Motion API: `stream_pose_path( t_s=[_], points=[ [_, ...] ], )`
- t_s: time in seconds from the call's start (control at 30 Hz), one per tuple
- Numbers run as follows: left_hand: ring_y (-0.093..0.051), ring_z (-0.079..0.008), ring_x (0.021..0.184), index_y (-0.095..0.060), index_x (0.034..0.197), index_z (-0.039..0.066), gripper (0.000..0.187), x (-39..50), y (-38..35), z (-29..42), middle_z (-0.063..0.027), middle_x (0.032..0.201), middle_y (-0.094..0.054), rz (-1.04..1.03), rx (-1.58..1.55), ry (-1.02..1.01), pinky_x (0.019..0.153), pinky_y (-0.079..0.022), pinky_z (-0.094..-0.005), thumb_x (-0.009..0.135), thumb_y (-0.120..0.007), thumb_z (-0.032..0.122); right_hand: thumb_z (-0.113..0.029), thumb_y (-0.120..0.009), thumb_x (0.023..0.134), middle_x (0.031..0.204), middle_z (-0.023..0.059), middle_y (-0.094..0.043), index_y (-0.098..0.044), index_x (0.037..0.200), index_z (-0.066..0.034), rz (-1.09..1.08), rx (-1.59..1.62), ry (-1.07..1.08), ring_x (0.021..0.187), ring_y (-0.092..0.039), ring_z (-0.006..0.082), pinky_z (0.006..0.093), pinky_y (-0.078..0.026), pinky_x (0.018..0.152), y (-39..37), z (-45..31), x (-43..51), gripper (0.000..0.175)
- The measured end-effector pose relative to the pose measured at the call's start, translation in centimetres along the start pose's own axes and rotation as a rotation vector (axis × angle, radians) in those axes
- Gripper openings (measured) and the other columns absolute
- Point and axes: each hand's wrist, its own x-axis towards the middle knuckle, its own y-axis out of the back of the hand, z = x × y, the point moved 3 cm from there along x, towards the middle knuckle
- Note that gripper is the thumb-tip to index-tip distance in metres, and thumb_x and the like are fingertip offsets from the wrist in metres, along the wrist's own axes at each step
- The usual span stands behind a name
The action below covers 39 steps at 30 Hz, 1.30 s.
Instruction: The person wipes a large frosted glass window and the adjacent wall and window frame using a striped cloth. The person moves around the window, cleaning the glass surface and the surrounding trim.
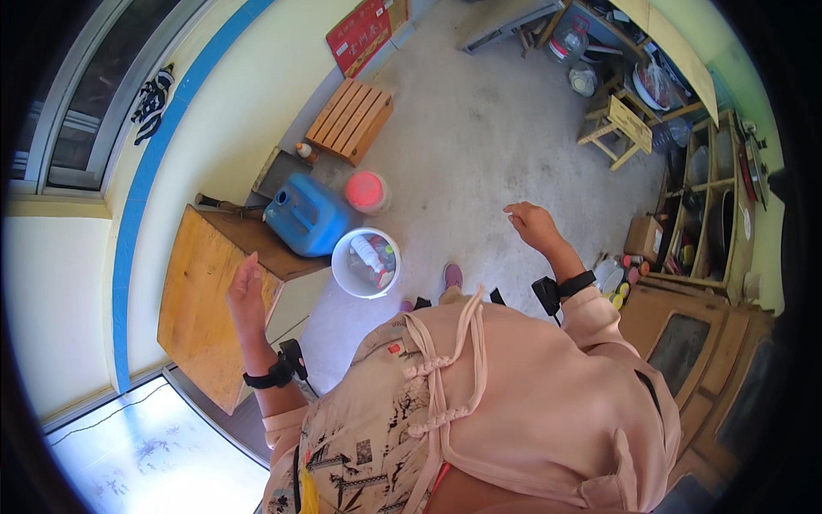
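My left hand (246,283) is raised in front of the wooden cabinet top (199,302), its fingers loosely bent and nothing seen in it. Over the concrete floor, right of centre, my right hand (532,221) hangs in the air with curled fingers; no object shows in it. Black straps with small boxes sit on both forearms. Between the hands, lower down, stands a white bucket (336,273) holding bottles, among them a white plastic bottle (367,252). A blue plastic jerrycan (302,215) and a tub with a pink lid (365,190) are beside it.
A slatted wooden stool (350,119) and a red box (361,35) are by the left wall. Towards the right are a small wooden stool (620,128), a shelf unit (719,183) with pans, a cardboard box (643,239), several jars and a wooden cabinet (719,366).
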Motion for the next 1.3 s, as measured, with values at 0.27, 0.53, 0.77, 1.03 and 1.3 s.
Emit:
stream_pose_path(
  t_s=[0.27,0.53,0.77,1.03,1.3],
  points=[
    [-0.057,-0.0159,0.106,-0.059,0.122,-0.003,0.032,2.7,-3.2,-0.4,-0.0078,0.114,-0.062,0.107,-0.08,0.095,0.097,-0.041,-0.0284,0.093,-0.052,0.009,-0.013,-0.059,0.083,0.091,0.0138,-0.065,-0.067,0.1,-0.0103,-0.082,0.122,0.233,0.086,-0.062,0.0338,0.0427,-0.051,0.074,-2.2,-1.9,9.6,0.019],
    [-0.059,-0.0171,0.101,-0.06,0.119,-0.001,0.028,7.8,-1.4,-3.4,-0.0073,0.112,-0.063,0.468,-0.401,0.176,0.094,-0.045,-0.0295,0.093,-0.053,0.004,-0.015,-0.059,0.082,0.087,0.0131,-0.064,-0.067,0.097,-0.011,-0.267,-0.007,0.476,0.082,-0.061,0.0347,0.0446,-0.05,0.071,-2.3,-7.8,26.2,0.017],
    [-0.06,-0.0133,0.092,-0.062,0.116,0.003,0.025,10.9,-3.5,-1.6,-0.0044,0.105,-0.065,0.532,-0.45,0.098,0.084,-0.047,-0.027,0.094,-0.052,0.007,-0.013,-0.065,0.077,0.083,0.0116,-0.062,-0.067,0.094,-0.0088,-0.059,0.242,0.973,0.083,-0.061,0.032,0.0425,-0.05,0.072,-2.2,-22.8,41.3,0.017],
    [-0.06,-0.0159,0.097,-0.059,0.119,-0.002,0.029,7.8,-7.3,-1.9,-0.0086,0.106,-0.064,0.777,-0.434,0.351,0.088,-0.048,-0.0283,0.092,-0.051,0.002,-0.035,-0.068,0.077,0.139,0.0169,-0.042,-0.058,0.123,-0.0176,-0.005,0.185,1.23,0.128,-0.036,0.0408,0.0608,-0.031,0.097,-8.2,-46.9,54.0,0.051],
    [-0.061,-0.0169,0.09,-0.063,0.113,-0.001,0.025,4.6,-15.2,1.6,-0.0092,0.101,-0.067,1.193,-0.604,0.71,0.083,-0.049,-0.0301,0.09,-0.052,0.001,-0.063,-0.059,0.077,0.154,0.02,-0.019,-0.037,0.144,-0.0262,-0.313,-0.057,0.978,0.139,-0.012,0.0502,0.0745,-0.011,0.101,-16.8,-61.0,63.6,0.08]
  ],
)
